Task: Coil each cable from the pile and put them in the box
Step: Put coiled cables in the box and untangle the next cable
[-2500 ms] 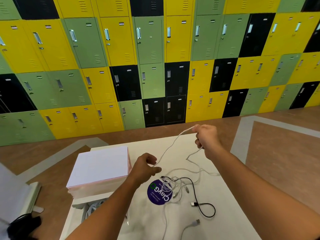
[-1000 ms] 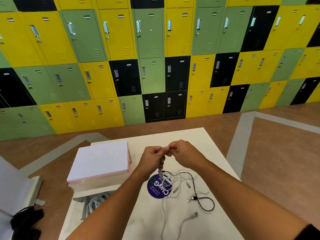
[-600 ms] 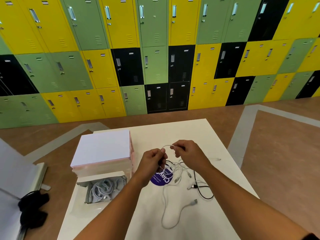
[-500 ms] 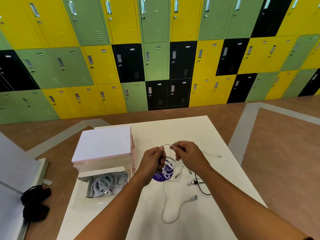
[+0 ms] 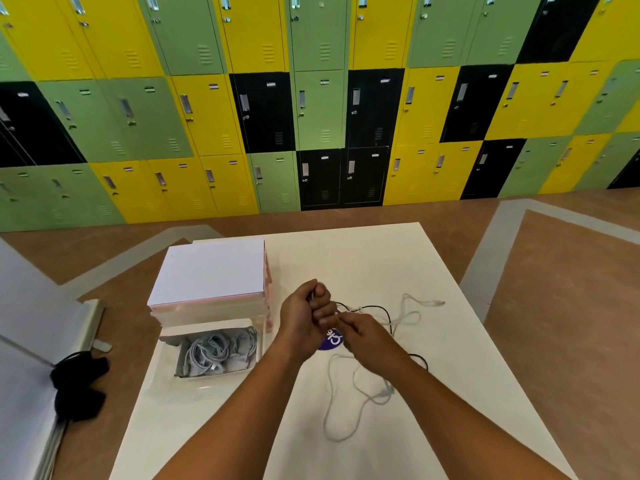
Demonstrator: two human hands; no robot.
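The likeliest trouble is a snag. The white cable (image 5: 341, 403) being wound seems to be trailing in loose loops over the table (image 5: 363, 258) and running through the pile (image 5: 398, 317), where a black cable (image 5: 378, 307) is crossing it. A quick pull could be dragging the tangle along or letting the started coil spring open. The left hand (image 5: 303, 318) is curling into a fist round the gathered strand, thumb on top. The right hand (image 5: 362, 332) is touching it, fingers narrowed to a pinch on the strand, though the exact grip is partly hidden. The box (image 5: 179, 358), already holding coiled cables, is sitting just left of the hands.
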